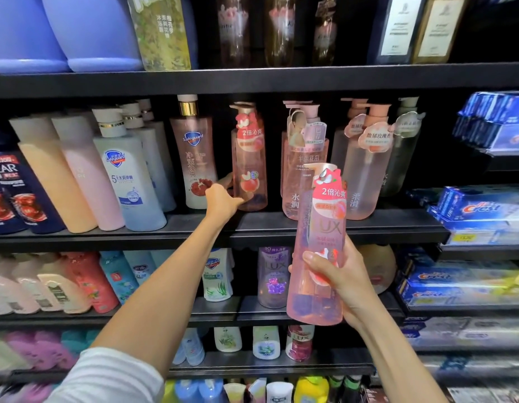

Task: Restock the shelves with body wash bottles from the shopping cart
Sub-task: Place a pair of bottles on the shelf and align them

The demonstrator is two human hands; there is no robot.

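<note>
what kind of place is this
Most likely a shop's toiletries aisle: dark shelves packed with body wash bottles, stacked toothpaste boxes, and a price tag on the shelf edge.

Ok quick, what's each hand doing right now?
Left hand: grips the clear pink pump bottle on the shelf.
Right hand: holds a matching pink Lux pump bottle.

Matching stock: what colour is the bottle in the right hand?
Translucent pink LUX bottle, head view.

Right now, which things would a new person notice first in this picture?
First, the tall clear pink pump bottle held upright by the right hand in front of the shelves. Next, the left hand gripping a matching pink bottle standing on the black middle shelf.
</note>
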